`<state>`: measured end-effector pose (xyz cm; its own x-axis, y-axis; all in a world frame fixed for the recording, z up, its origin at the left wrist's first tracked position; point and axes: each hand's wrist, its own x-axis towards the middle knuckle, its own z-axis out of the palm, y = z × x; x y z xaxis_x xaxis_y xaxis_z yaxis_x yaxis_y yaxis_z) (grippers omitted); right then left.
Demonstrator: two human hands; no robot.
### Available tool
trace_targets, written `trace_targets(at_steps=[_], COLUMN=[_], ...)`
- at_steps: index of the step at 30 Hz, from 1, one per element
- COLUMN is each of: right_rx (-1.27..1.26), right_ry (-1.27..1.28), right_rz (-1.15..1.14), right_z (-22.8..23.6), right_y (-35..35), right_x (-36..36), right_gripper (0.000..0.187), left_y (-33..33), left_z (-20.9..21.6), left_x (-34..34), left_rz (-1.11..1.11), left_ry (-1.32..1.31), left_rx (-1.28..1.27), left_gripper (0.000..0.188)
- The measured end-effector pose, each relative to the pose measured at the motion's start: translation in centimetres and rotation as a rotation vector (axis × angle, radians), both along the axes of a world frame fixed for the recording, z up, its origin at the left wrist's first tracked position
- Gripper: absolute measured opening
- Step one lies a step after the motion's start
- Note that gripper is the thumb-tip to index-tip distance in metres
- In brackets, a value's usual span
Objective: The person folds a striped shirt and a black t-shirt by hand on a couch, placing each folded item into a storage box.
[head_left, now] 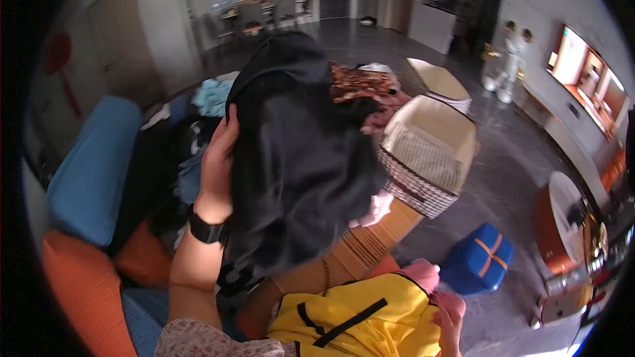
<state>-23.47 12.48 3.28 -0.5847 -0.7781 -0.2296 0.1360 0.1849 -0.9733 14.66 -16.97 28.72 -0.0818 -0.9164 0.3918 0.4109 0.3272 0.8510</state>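
Observation:
My left hand (219, 155), with a dark band on the wrist, grips the left edge of a black garment (294, 145). The raised garment hangs in broad folds, and its kind does not show. At the lower right my right hand (450, 324) is partly in view beside pink cloth (452, 303); its fingers are unclear. In front of me lies a yellow piece of clothing or fabric (367, 317) with black straps. A pale, hand-like shape (375, 210) shows at the black garment's lower right edge; whose or what it is, I cannot tell.
Fabric-lined baskets (430, 152) stand right of the garment, near a brown ribbed surface (357, 244). Piled clothes (215, 97) lie behind and to the left. Blue (96, 165) and orange cushions (79, 291) are at left. A blue stool-like box (479, 258) stands on the right.

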Motion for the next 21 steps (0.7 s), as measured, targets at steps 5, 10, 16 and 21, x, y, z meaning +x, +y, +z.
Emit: trace_targets(at_steps=[5, 10, 16, 21], right_rx=[-0.73, -0.717, -0.755, -0.908], right_ry=[0.099, 0.05, 0.069, 0.11], right_rz=[0.327, 0.501, 0.657, 0.818], right_z=[3.5, 4.9, 2.8, 0.4], right_y=[-1.0, 1.6, 2.7, 2.6], right_x=[1.8, 1.8, 2.6, 1.8], right_gripper=[0.056, 0.043, 0.03, 0.027], left_y=[1.6, 7.4, 8.3, 12.2], left_z=[-3.3, -7.2, -18.9, -16.8], left_x=[-10.0, -19.6, -17.6, -19.3], left_rz=[-0.773, -1.003, -0.807, -0.927], left_ry=[0.314, 0.061, -0.736, -0.634], left_rx=[0.38, 0.656, 0.118, -0.36], left_gripper=[0.049, 0.049, 0.043, 0.109])
